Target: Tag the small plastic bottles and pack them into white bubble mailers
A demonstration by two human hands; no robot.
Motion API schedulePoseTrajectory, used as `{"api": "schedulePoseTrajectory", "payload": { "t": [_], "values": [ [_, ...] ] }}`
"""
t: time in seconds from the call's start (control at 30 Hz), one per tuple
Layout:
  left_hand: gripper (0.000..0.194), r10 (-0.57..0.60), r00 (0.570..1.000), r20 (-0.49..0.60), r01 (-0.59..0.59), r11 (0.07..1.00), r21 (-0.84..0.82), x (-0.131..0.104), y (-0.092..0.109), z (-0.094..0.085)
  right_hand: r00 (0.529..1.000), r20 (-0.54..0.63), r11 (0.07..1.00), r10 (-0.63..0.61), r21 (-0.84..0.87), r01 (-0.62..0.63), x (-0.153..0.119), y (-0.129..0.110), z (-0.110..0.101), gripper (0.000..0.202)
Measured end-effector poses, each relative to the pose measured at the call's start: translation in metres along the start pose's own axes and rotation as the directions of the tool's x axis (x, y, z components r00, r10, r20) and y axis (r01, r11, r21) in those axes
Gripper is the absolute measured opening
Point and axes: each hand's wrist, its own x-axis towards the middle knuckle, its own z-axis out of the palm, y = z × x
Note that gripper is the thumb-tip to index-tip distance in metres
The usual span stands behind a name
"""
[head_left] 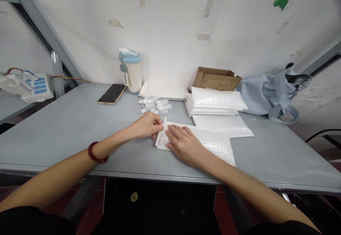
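Note:
A white bubble mailer (217, 144) lies flat near the front of the grey table, its narrow flap end to the left. My left hand (149, 125) is closed at the upper corner of that flap end, with thumb and fingers pinched on the edge; the fingertips are partly hidden. Across the mailer's left part rests my right hand (185, 144), flat, fingers stretched out and holding nothing. Just beyond my left hand are several small clear bottles with white caps (162, 107). A stack of white bubble mailers (218, 100) sits behind the one under my hands.
Against the wall stand a cream tumbler with a blue lid (133, 73) and an open cardboard box (215, 78). A phone (112, 94) lies left of the tumbler. White flat packaging (165, 92) is at the back. On the right rests a light blue cloth bag (262, 93).

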Motion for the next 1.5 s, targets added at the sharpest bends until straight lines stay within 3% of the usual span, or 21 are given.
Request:
{"api": "schedulePoseTrajectory", "payload": {
  "t": [0.23, 0.3, 0.43, 0.6, 0.73, 0.83, 0.97, 1.07, 1.17, 1.23, 1.33, 1.5],
  "values": [
    [0.023, 0.028, 0.995, 0.094, -0.027, 0.999, -0.02, -0.003, 0.007, 0.002, 0.999, -0.02, 0.996, 0.033, 0.085, -0.032, -0.001, 0.001, 0.007, 0.043],
    [0.021, 0.089, 0.99, 0.111, -0.096, 0.993, 0.061, -0.004, 0.007, 0.003, 0.997, -0.063, 0.993, 0.037, 0.11, -0.03, -0.002, 0.002, 0.008, 0.052],
    [0.02, 0.252, 0.967, 0.035, -0.249, 0.91, 0.333, -0.006, 0.001, 0.008, 0.991, -0.127, 0.994, -0.039, 0.1, 0.052, -0.004, 0.002, 0.006, 0.07],
    [0.022, 0.402, 0.914, 0.056, -0.383, 0.81, 0.445, -0.004, -0.008, 0.015, 0.976, -0.156, 0.985, -0.153, -0.1, 0.139, -0.007, -0.003, 0.005, 0.033],
    [0.026, 0.442, 0.885, 0.145, -0.457, 0.767, 0.45, -0.006, -0.008, 0.012, 0.956, -0.15, 0.926, -0.252, -0.324, 0.193, -0.004, -0.005, 0.004, 0.031],
    [0.032, 0.457, 0.869, 0.19, -0.487, 0.726, 0.485, -0.011, -0.006, 0.007, 0.946, -0.182, 0.904, -0.269, -0.388, 0.182, -0.001, -0.002, 0.001, 0.028],
    [0.034, 0.566, 0.81, 0.153, -0.539, 0.615, 0.576, -0.013, -0.004, 0.008, 0.944, -0.25, 0.917, -0.215, -0.384, 0.108, -0.001, 0.005, -0.007, 0.029],
    [0.023, 0.64, 0.763, 0.093, -0.484, 0.469, 0.738, -0.009, -0.004, 0.016, 0.93, -0.314, 0.933, -0.19, -0.354, 0.071, -0.002, 0.008, -0.013, 0.03],
    [0.029, 0.704, 0.698, 0.128, -0.449, 0.291, 0.845, -0.004, -0.006, 0.021, 0.923, -0.342, 0.931, -0.176, -0.363, 0.043, -0.004, 0.008, -0.018, 0.029],
    [0.029, 0.739, 0.657, 0.151, -0.457, 0.231, 0.859, -0.004, -0.007, 0.023, 0.921, -0.353, 0.923, -0.167, -0.384, 0.02, -0.005, 0.007, -0.022, 0.026],
    [0.026, 0.758, 0.631, 0.164, -0.526, 0.262, 0.809, -0.006, -0.006, 0.023, 0.921, -0.365, 0.921, -0.136, -0.39, -0.018, -0.008, 0.004, -0.028, 0.021],
    [0.021, 0.733, 0.672, 0.111, -0.643, 0.502, 0.579, -0.011, 0.001, 0.021, 0.941, -0.326, 0.948, -0.095, -0.318, -0.015, -0.01, 0.0, -0.038, 0.02]
  ]
}}
